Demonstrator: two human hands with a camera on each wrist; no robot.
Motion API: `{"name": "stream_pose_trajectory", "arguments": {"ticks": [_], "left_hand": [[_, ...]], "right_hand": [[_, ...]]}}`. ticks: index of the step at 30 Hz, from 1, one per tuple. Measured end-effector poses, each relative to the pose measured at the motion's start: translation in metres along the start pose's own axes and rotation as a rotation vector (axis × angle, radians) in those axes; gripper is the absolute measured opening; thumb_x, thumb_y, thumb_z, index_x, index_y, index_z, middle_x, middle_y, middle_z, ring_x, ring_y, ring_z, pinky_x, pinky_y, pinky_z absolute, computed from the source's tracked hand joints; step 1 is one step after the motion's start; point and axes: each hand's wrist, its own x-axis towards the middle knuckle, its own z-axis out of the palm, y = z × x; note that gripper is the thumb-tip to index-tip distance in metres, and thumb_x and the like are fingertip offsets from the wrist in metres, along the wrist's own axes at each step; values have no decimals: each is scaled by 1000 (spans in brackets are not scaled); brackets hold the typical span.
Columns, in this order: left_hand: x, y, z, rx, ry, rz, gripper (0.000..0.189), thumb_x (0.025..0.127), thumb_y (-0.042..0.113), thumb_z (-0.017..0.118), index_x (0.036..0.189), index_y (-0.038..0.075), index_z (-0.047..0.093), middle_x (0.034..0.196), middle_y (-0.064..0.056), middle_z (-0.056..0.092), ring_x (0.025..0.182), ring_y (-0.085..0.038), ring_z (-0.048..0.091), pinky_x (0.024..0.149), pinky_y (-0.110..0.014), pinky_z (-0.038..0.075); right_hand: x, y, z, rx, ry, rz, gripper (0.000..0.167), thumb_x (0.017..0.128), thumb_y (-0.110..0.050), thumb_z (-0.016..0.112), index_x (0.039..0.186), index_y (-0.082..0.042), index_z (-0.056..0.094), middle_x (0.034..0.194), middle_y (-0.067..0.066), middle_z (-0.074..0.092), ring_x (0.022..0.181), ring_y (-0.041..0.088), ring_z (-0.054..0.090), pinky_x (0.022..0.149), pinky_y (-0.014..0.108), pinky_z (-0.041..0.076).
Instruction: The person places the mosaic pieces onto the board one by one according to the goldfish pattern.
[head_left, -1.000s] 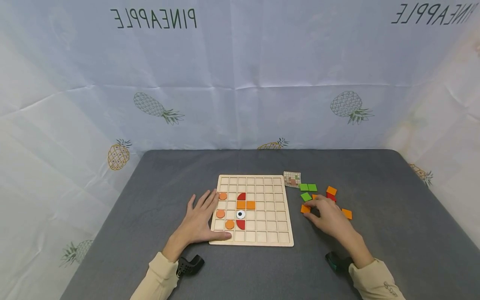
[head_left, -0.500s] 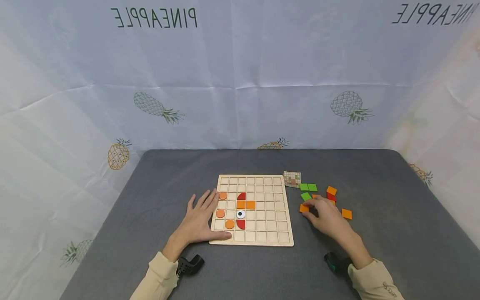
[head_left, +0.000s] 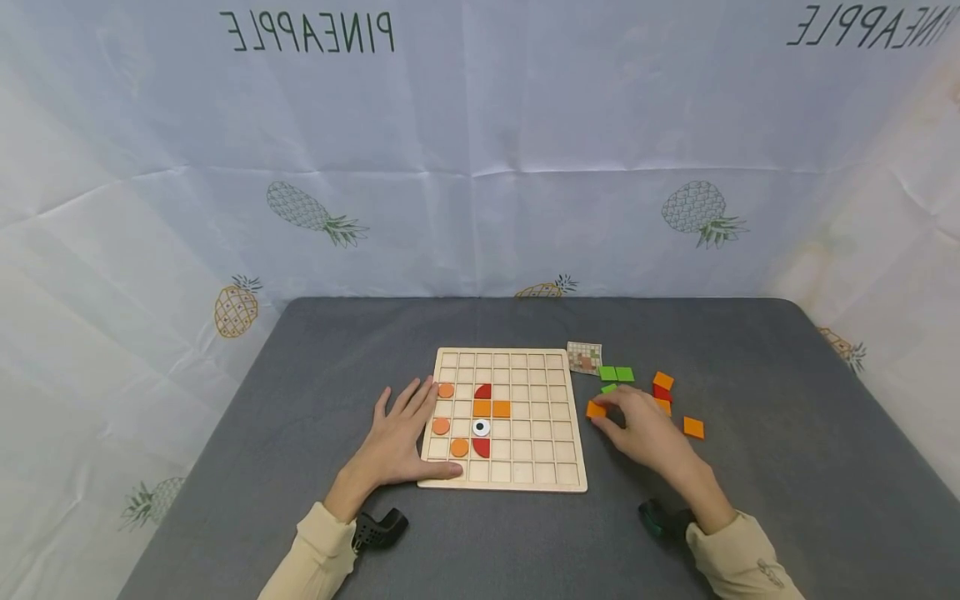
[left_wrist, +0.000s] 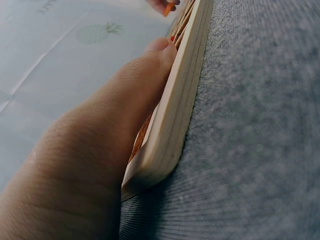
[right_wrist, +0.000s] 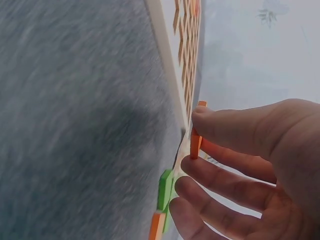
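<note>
My left hand (head_left: 397,437) lies with fingers spread over the left edge of a wooden grid board (head_left: 543,475). Its thumb rests on the front left corner, as the left wrist view also shows. Thumb and fingertips of my right hand (head_left: 647,429) pinch an orange square tile (head_left: 596,409) just right of the board; the right wrist view shows the tile (right_wrist: 195,145) on edge, raised above the table. In the board's left half sit two red quarter-round tiles (head_left: 483,391), two orange squares (head_left: 501,409), an eye disc (head_left: 481,427) and three orange discs (head_left: 459,447).
A small pattern card (head_left: 584,357) lies against the board's back right corner. Beside it are green square tiles (head_left: 624,374). Several loose pieces, including an orange tile (head_left: 693,427) and a red one (head_left: 662,392), lie behind and right of my right hand. A pineapple-print curtain (head_left: 480,233) hangs behind the table.
My right hand has lifted the orange tile from among the loose pieces and moved left toward the board. My left hand and the board have stayed put.
</note>
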Motion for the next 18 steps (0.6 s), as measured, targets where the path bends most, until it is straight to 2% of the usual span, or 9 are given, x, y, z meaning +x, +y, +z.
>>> {"name": "stream_pose_trajectory", "arguments": {"ticks": [5, 9, 13, 18], "left_hand": [[0, 0, 0, 3, 5, 7, 135, 67, 97, 54, 163, 6, 24, 171, -14, 22, 158, -39, 22, 119, -74, 7], [1, 0, 0, 2, 0, 5, 135, 68, 97, 53, 163, 6, 23, 172, -13, 22, 158, -39, 21, 120, -74, 7], [1, 0, -1, 5, -7, 5, 135, 68, 98, 51, 163, 6, 23, 172, -13, 21, 158, -39, 21, 120, -74, 7], [0, 0, -2, 10, -4, 8, 135, 68, 98, 50, 163, 6, 23, 172, -13, 22, 158, -39, 22, 119, -74, 8]], "right_hand": [[5, -13, 1, 42, -17, -21, 24, 88, -6, 78, 110, 1, 76, 104, 13, 75, 95, 30, 69, 85, 49, 60], [10, -27, 6, 75, -42, -41, 23, 89, -7, 77, 111, 0, 76, 102, 11, 73, 91, 25, 67, 80, 42, 59], [15, -42, 15, 90, -66, -55, 22, 90, -10, 77, 111, -2, 77, 101, 9, 73, 88, 21, 66, 74, 35, 56], [22, -60, 29, 103, -59, -95, 23, 88, -11, 79, 109, -2, 78, 99, 8, 74, 89, 21, 69, 75, 36, 59]]}}
